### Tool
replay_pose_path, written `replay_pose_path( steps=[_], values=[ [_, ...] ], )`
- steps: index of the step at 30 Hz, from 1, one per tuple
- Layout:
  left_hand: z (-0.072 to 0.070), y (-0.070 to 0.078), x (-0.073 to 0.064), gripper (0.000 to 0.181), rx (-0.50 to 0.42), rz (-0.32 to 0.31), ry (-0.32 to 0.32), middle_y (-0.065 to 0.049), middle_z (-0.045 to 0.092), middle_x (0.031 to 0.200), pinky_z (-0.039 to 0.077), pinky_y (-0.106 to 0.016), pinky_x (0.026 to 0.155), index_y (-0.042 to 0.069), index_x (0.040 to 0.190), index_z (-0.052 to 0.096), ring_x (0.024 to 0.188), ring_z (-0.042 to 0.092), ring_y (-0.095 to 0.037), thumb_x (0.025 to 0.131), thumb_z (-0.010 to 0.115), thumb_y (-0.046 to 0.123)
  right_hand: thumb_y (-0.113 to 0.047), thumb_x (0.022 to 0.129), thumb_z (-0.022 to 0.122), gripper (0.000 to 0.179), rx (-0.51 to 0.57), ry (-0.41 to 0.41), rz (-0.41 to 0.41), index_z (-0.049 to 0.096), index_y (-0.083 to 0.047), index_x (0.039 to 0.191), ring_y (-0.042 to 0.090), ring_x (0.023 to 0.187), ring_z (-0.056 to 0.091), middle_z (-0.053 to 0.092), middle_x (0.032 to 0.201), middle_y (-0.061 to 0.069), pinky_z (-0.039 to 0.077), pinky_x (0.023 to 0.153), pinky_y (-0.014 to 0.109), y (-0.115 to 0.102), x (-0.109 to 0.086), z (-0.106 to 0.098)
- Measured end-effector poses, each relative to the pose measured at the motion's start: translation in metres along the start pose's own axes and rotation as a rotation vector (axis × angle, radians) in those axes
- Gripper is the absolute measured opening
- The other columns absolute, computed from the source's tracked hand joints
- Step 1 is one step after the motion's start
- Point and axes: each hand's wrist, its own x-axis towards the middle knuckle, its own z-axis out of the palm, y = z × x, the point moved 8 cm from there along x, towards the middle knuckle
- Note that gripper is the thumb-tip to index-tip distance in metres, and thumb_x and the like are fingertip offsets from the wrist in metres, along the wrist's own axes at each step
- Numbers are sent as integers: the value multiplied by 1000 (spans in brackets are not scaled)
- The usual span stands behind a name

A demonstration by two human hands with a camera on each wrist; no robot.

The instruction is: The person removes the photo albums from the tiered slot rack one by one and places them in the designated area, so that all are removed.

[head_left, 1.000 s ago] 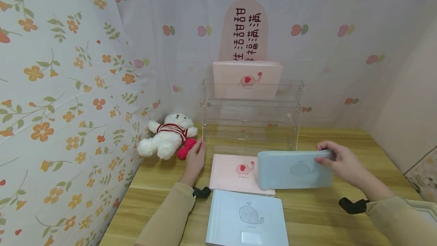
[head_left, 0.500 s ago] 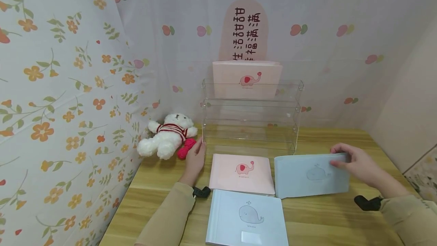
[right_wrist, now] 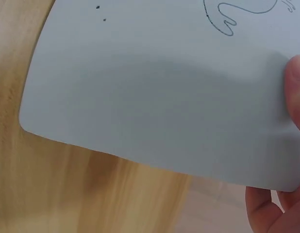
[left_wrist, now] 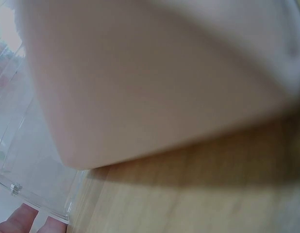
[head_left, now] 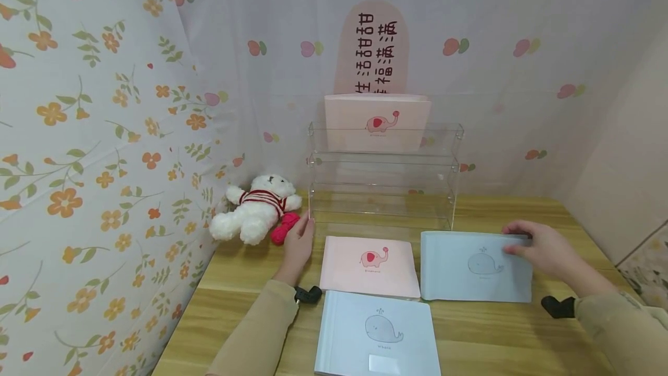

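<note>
Blue album (head_left: 454,274), pinched in right hand (head_left: 548,253); left hand (head_left: 298,247) touching rack (head_left: 383,199)

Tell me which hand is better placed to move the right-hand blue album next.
Right, most likely: the right hand grips that blue album near its upper corner. The left hand is at the side of the clear rack, and the pink elephant album lies between it and the blue one.

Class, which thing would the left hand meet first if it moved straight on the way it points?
Most likely the clear rack: the left hand appears right at its left edge, though depth is unclear.
</note>
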Motion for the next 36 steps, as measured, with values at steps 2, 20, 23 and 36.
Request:
replay_pose_path(
  steps=[2,20,23,36],
  values=[
    [0,0,0,47,-15,2,-7,-15,71,150,49,-63,121,17,152,69,146,61,-40,111,64,40,-21,94,87,44,-11,-6,-2,72,0,130,57,126,64,73,133,30,54,98,71,-1,3,0],
    [1,2,-1,46,-32,-44,-35,-15,67,154,45,-59,127,13,155,65,151,57,-38,112,64,29,-22,93,88,44,-68,-104,-3,75,0,130,60,130,61,73,135,31,50,104,77,17,30,41],
    [0,3,-1,46,-12,-28,-25,-16,68,153,47,-60,125,12,154,65,149,58,-40,112,63,31,-18,93,87,39,-75,-108,-5,76,0,126,59,126,63,74,130,30,51,103,76,17,32,48],
    [-1,4,-2,49,10,-10,-11,-17,71,149,49,-62,122,11,153,67,146,60,-41,112,61,37,-21,98,82,38,-145,-126,10,73,2,127,60,122,66,74,129,33,55,96,73,20,30,65]
  ],
)
